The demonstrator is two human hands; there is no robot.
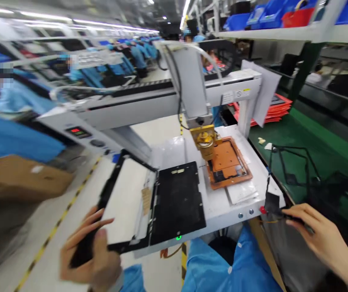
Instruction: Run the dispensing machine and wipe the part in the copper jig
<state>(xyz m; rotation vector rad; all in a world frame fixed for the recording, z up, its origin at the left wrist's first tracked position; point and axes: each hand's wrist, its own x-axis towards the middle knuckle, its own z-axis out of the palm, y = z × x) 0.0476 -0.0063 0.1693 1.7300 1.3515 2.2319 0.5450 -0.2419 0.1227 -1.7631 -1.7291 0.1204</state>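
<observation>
2 items held at a machine (149, 108).
Near left, a black frame (122, 246) is gripped by the left hand (92, 249); near right, a dark item (299, 221) by the right hand (319, 229).

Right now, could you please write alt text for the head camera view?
A person's left hand grips a black frame beside a flat black panel on a white machine; the right hand holds a dark item. An orange fixture lies by the machine's gold head.

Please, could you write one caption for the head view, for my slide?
Left hand grips a black frame beside a white gantry machine; right hand holds an unclear dark item.
</observation>
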